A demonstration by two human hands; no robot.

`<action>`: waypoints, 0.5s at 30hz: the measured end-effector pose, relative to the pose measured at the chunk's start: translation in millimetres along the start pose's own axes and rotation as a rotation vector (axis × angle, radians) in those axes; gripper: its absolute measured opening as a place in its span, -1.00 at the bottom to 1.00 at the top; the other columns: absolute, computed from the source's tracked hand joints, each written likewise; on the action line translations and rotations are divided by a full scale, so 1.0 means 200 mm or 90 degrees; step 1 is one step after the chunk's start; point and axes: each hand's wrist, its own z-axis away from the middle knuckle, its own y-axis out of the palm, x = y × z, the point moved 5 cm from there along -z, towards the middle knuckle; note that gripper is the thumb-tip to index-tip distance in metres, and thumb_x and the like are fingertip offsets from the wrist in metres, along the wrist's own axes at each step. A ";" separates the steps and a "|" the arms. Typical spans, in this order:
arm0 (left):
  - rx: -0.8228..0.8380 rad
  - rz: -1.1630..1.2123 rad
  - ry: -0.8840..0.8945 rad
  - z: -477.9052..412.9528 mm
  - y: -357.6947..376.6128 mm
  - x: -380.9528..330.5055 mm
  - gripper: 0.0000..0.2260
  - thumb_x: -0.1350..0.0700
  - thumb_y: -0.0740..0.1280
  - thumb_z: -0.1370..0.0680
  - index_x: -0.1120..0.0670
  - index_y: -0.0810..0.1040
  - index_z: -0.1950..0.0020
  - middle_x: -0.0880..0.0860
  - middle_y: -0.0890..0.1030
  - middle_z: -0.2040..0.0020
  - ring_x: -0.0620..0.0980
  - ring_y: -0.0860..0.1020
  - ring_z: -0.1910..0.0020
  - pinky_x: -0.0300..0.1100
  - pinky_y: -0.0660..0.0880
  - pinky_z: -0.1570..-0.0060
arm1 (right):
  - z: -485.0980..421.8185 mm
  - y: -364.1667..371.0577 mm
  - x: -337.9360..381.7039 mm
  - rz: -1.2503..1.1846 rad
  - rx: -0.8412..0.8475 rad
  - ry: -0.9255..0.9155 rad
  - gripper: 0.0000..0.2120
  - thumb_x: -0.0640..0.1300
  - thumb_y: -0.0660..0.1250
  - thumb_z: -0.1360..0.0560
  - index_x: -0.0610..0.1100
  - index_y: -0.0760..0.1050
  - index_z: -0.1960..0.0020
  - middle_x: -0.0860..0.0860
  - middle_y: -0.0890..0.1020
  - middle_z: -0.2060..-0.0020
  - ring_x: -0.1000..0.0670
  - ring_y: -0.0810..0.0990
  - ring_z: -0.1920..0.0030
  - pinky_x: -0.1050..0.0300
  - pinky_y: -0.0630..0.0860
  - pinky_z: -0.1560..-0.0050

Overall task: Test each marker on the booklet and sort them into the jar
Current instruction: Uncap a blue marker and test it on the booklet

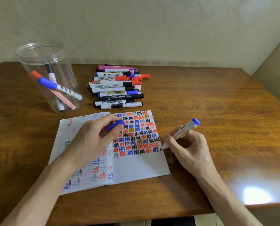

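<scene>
Well, over on the left the clear jar (70,75) stands upright on the table (217,103) with three capped markers (60,88) leaning inside: one blue, one red, one black. Just beside it lies a heap of markers (118,88). Nearer the person the booklet (140,167) lies open, its right page crowded with coloured marks. The right hand (189,149) grips an uncapped marker (185,129), tip down at the page's right edge. The left hand (93,137) rests on the booklet, pinching the blue cap (116,125)
</scene>
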 end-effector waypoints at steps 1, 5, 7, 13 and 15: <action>0.003 -0.005 0.005 0.00 0.00 0.00 -0.78 -0.20 0.26 -0.62 -0.15 0.57 -0.16 -0.19 0.65 0.07 -0.11 0.65 0.02 -0.11 0.60 0.13 | 0.00 0.00 0.00 -0.003 -0.005 0.002 -0.84 -0.05 0.44 -0.53 -0.03 0.62 0.22 0.18 0.69 0.36 0.03 0.65 0.39 0.08 0.55 0.42; 0.001 -0.008 0.016 0.00 0.01 0.00 -0.77 -0.20 0.28 -0.60 -0.16 0.56 -0.19 -0.24 0.64 0.05 -0.16 0.63 0.00 -0.25 0.57 0.14 | 0.00 0.00 0.01 0.010 -0.010 -0.005 -0.84 -0.02 0.43 -0.54 -0.04 0.62 0.20 0.23 0.67 0.37 0.10 0.61 0.43 0.28 0.45 0.44; -0.004 -0.009 0.018 0.00 0.01 0.00 -0.74 -0.19 0.28 -0.60 -0.14 0.56 -0.22 -0.23 0.64 0.03 -0.18 0.62 -0.02 -0.31 0.55 0.13 | 0.00 0.00 0.02 0.013 -0.002 -0.009 -0.82 0.00 0.42 -0.53 -0.06 0.63 0.19 0.25 0.68 0.33 0.08 0.64 0.38 0.27 0.48 0.43; 0.002 -0.024 0.008 0.01 0.01 0.00 -0.69 -0.16 0.28 -0.62 -0.18 0.47 -0.36 -0.19 0.63 -0.05 -0.11 0.64 0.00 -0.10 0.64 0.10 | 0.00 0.01 0.02 0.002 0.010 -0.004 -0.83 -0.04 0.42 -0.53 -0.07 0.60 0.21 0.16 0.70 0.29 0.04 0.66 0.34 0.12 0.57 0.40; 0.000 -0.011 0.006 0.01 0.00 -0.01 -0.68 -0.14 0.32 -0.60 -0.22 0.45 -0.35 -0.25 0.62 -0.10 -0.13 0.65 0.00 -0.15 0.66 0.05 | 0.00 -0.01 0.02 -0.041 -0.017 0.018 -0.84 -0.16 0.44 -0.56 -0.08 0.61 0.21 0.16 0.67 0.36 0.09 0.63 0.39 0.23 0.51 0.39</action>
